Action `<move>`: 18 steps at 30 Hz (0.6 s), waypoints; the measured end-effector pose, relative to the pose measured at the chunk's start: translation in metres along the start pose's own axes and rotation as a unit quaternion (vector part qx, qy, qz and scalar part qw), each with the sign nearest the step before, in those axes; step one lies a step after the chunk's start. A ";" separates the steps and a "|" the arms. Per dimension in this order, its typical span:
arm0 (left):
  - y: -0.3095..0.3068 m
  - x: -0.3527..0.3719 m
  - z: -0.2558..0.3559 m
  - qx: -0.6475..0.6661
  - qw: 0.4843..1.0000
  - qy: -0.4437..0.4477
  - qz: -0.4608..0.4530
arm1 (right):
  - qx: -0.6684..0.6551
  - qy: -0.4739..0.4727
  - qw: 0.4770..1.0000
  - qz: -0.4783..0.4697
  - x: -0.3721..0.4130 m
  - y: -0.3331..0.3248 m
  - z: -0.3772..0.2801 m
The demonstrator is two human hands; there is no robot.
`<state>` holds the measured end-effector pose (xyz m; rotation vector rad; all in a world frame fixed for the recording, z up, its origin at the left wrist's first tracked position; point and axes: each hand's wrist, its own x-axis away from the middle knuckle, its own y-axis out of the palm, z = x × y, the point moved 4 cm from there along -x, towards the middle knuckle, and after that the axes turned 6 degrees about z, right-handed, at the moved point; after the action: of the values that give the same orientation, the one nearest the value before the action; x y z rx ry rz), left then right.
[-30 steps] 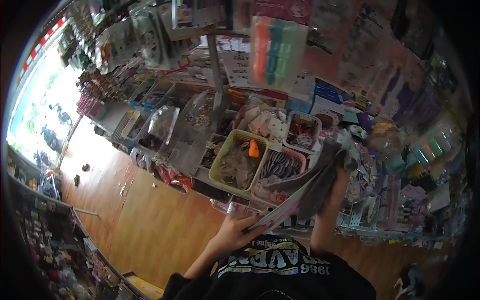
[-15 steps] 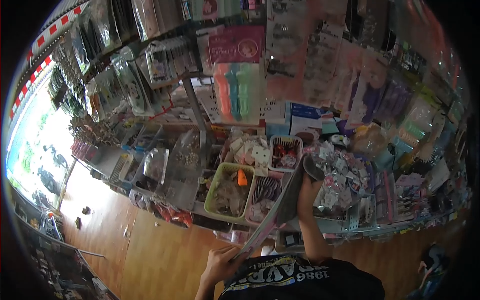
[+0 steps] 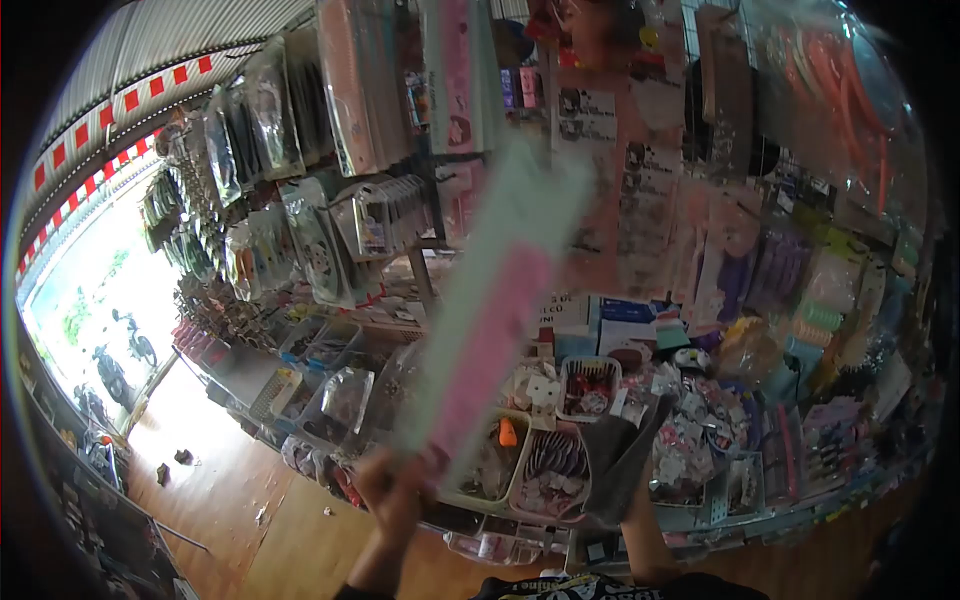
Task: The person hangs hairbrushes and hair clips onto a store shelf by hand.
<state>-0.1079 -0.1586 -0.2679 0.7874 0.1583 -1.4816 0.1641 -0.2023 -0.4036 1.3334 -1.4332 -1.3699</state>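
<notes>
My left hand (image 3: 390, 495) is closed round the lower end of a long flat package (image 3: 495, 320), pale green with a pink panel. The package stands tilted up to the right in front of the display and is smeared by motion. A dark grey cloth (image 3: 620, 465) hangs at my right hand (image 3: 642, 505), which grips it from behind; most of its fingers are hidden. Just left of the cloth, a pink basket (image 3: 517, 490) holds striped flat items. A yellow-green basket (image 3: 523, 465) with an orange object is partly covered by the package.
Packaged goods (image 3: 365, 90) hang on hooks above the counter. A white basket (image 3: 590, 362) of red items and a pile of small bagged pieces (image 3: 690, 430) lie behind and right of the cloth. The wooden floor (image 3: 300, 540) and a bright doorway are at left.
My left hand has moved left and swung the package up from low by my shirt to in front of the shelves. The grey cloth now hangs lower, and the view has tilted upward.
</notes>
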 end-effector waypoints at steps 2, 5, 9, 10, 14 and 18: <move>0.019 -0.057 0.029 -0.038 0.996 0.078 -0.015 | -0.089 0.022 0.994 0.052 0.003 -0.023 0.003; 0.070 -0.137 0.070 0.096 0.989 0.104 -0.030 | 0.137 -0.029 0.985 0.101 0.005 -0.009 0.007; 0.105 -0.204 0.079 0.162 0.980 0.106 -0.043 | 0.091 0.061 0.993 0.041 0.027 0.030 -0.004; 0.107 -0.211 0.077 0.150 0.983 0.101 -0.038 | 0.073 -0.028 0.984 0.158 0.027 0.003 -0.007; 0.110 -0.205 0.065 0.116 0.988 0.091 -0.048 | -0.093 -0.043 0.972 0.212 0.041 0.014 -0.012; 0.115 -0.205 0.059 0.102 0.990 0.088 -0.028 | 0.116 -0.078 0.990 0.028 0.042 0.021 -0.017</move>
<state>-0.0495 -0.0344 -0.0676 1.0878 0.1647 -1.4967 0.1685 -0.2493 -0.3868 1.3418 -1.7670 -1.3247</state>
